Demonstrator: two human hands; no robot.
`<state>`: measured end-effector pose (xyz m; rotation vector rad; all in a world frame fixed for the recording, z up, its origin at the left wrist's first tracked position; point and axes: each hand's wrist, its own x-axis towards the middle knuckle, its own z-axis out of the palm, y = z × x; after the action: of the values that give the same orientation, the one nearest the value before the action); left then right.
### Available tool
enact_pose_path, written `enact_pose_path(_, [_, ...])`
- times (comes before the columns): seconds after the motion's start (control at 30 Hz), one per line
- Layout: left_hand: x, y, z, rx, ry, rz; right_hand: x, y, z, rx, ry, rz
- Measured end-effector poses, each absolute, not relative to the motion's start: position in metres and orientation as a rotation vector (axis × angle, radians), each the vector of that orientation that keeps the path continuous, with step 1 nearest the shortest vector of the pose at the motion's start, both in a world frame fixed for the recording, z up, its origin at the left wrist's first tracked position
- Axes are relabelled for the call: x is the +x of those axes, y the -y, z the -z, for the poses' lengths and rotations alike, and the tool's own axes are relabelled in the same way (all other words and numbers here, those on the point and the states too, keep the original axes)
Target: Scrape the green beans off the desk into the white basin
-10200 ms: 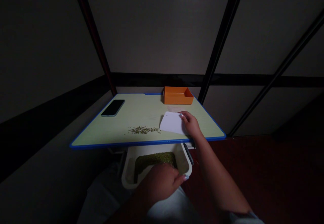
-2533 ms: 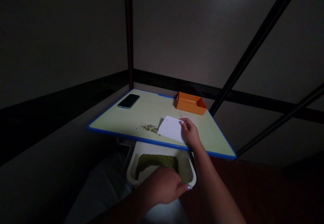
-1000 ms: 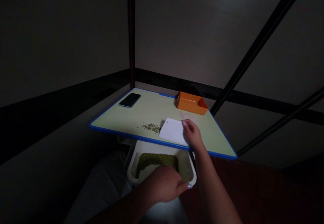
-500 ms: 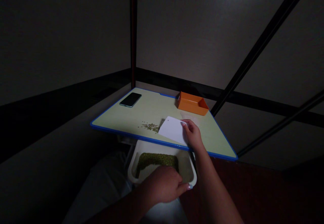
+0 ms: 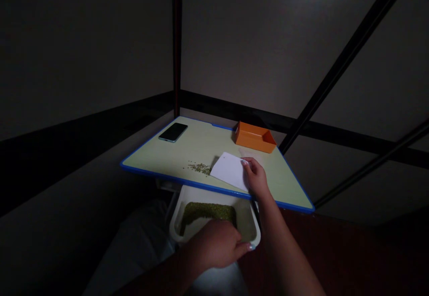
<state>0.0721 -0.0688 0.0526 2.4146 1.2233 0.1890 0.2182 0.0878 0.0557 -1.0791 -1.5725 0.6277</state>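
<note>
- Mid-frame, our right hand (image 5: 256,177) grasps a white card (image 5: 229,171) over the blue-edged tabletop (image 5: 201,144), beside grains (image 5: 201,168).
- Lower centre, our left hand (image 5: 217,243) overlaps a white bin (image 5: 201,194); its grip we cannot tell.
- Dark walls (image 5: 241,41) fill the top.

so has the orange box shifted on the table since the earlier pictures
No. The orange box sits in the same back right part of the table; measured against the blue edging, only the camera's view has turned.

no legible txt, labels, brands, nos. or signs in view.
</note>
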Motion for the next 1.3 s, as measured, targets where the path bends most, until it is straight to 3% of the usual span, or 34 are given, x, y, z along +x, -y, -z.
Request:
enact_pose_path(0.73, [0.072,0.07,-0.057,2.413,-1.23,-0.158,0.206,-0.096,-0.056,-1.201,1.648,-0.519])
enact_pose_path(1.3, [0.071,0.071,-0.055,2.447,-1.233,-0.192,0.204,-0.096,-0.059,-1.079,1.682,-0.626])
